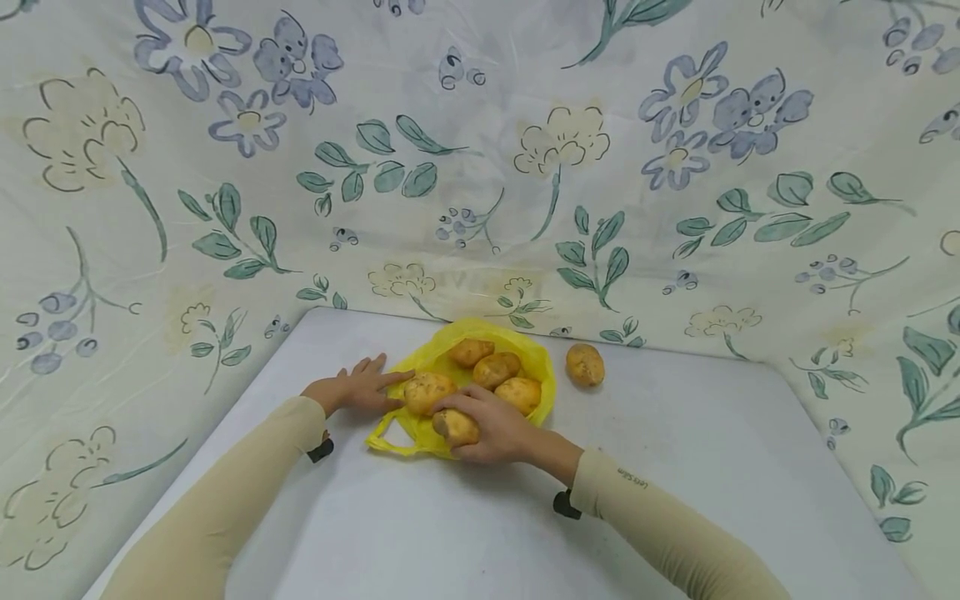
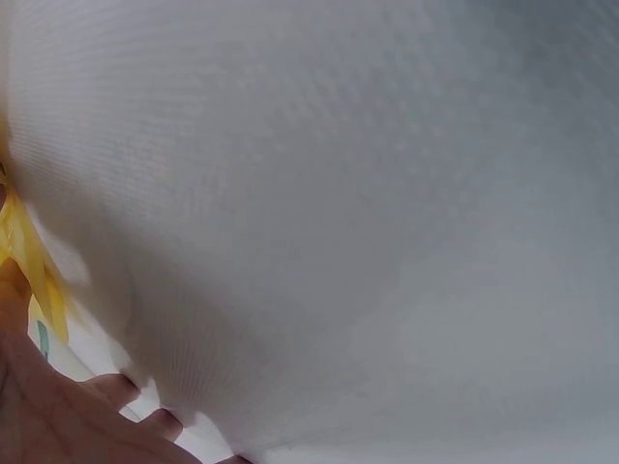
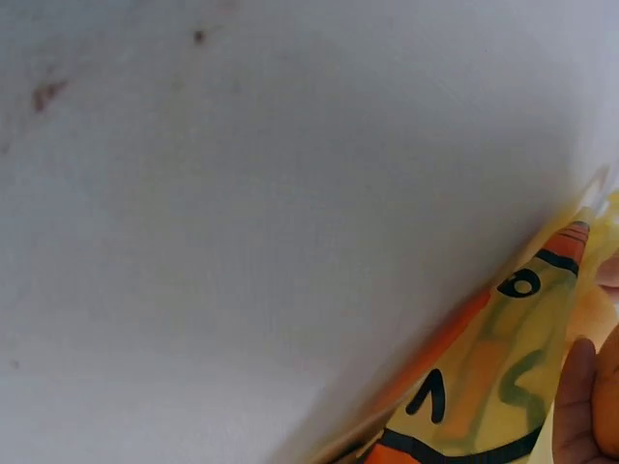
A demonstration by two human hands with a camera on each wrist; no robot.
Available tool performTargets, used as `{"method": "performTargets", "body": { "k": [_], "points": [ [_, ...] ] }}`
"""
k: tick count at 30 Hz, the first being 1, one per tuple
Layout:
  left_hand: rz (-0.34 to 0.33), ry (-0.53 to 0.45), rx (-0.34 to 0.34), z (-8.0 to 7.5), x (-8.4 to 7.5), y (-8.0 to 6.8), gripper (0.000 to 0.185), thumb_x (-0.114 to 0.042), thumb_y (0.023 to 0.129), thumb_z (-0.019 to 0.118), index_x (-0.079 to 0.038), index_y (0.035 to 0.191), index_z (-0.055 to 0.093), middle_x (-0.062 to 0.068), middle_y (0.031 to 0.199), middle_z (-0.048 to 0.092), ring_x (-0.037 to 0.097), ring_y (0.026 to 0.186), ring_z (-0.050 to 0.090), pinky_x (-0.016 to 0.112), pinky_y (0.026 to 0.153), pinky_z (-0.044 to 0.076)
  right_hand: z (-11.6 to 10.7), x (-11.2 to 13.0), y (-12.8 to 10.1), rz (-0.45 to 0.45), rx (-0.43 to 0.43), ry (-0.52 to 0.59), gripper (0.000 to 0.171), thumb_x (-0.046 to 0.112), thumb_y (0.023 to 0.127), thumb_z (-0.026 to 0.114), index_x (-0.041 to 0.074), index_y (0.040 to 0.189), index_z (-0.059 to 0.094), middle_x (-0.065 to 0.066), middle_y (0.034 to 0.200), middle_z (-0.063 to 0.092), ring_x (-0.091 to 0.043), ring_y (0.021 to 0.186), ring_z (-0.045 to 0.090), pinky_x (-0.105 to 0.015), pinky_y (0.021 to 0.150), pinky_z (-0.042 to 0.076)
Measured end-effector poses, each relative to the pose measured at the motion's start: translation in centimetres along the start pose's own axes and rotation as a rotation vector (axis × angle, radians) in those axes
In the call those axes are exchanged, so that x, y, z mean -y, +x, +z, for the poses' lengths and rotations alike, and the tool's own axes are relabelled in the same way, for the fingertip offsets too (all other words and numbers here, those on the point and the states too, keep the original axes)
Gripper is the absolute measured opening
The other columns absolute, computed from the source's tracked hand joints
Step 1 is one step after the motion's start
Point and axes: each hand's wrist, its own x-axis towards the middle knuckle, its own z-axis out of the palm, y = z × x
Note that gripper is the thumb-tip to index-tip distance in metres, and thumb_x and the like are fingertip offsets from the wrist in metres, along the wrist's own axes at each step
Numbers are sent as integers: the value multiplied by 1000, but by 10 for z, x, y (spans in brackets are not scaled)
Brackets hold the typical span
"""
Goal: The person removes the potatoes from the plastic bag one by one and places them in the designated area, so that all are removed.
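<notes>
Right hand (image 1: 498, 433) hides most of the nearest potato (image 1: 455, 427)

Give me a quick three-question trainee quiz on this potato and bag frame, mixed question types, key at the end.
1. True or false: the right hand grips a potato at the near edge of the yellow plastic bag.
2. How many potatoes are in view in the head view, counting the lone potato on the table to the right of the bag?
A) four B) six C) eight
3. Fill in: the left hand lies with fingers straight on the bag's ____ edge, as the person sees it.

Key
1. True; it is the held potato.
2. B; five are on the bag, one beside it.
3. Left.
</notes>
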Motion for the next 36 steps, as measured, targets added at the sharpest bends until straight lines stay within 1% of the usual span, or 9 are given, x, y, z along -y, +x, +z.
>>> {"method": "performTargets", "body": {
  "k": [4,9,14,19,25,33,36],
  "points": [
    [3,7,-3,1,1,0,69,-56,94,54,-31,155,33,28,163,1,56,147,2,77,111,3,-3,1,-1,12,-2,19,59,29,83,79,31,136,54,-2,129,53,-15,106,55,-32,90,51],
    [-1,5,0,1,2,2,69,-55,94,54,-31,155,32,27,164,0,55,147,1,77,111,3,-4,1,-2,20,13,28,59,30,82,80,31,136,55,-1,125,53,-14,100,55,-28,87,51],
    [4,9,-4,1,1,2,69,-56,94,54,-31,155,32,27,164,0,56,147,1,77,111,3,-4,0,-4,14,23,28,60,31,83,80,30,137,54,-1,128,52,-13,104,55,-30,90,51],
    [16,19,-5,0,1,1,69,-58,95,50,-31,155,31,28,164,0,56,147,2,77,111,4,-8,-5,-3,9,-1,13,58,31,84,79,29,137,54,-3,132,51,-16,107,56,-34,91,52],
    [17,16,-6,0,1,0,70,-61,95,49,-32,155,31,27,164,1,55,147,2,76,112,4,-13,-7,-4,20,-13,17,58,32,85,78,29,137,54,-4,132,50,-17,104,57,-35,89,53],
    [28,21,-6,1,3,1,70,-62,95,48,-31,156,30,28,163,1,56,147,2,77,111,4,-19,-11,-6,26,-59,41,58,30,83,79,28,136,54,-3,127,51,-17,98,57,-31,84,54],
    [28,19,-5,2,4,2,70,-62,95,47,-31,156,30,28,163,0,55,147,2,77,111,4,-24,-13,-6,21,-73,47,59,29,83,79,26,136,54,-3,127,51,-17,100,57,-32,83,55]
  ]
}}
